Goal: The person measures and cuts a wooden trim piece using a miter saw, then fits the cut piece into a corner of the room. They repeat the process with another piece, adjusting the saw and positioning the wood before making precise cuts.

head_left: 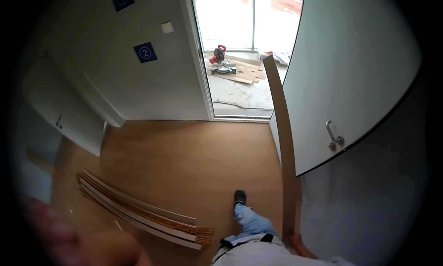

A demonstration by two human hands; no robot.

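We note right hand (298,244) clamped on long brown board (287,141), grasp partly hidden. Left hand (85,245) blurred, cut off at lower edge; we cannot tell its state.

Strong daylight enters through the window (225,22) beyond the door frame (201,72), its panes blown out to white, while the room inside is dim. A soft sheen lies on the wood-look floor (184,148), and the wall (170,90) sits in grey shade. Blur smears the left grip (78,240) at lower left. Fisheye distortion bows the long plank (287,141) and white door (350,72); black vignetting swallows the corners
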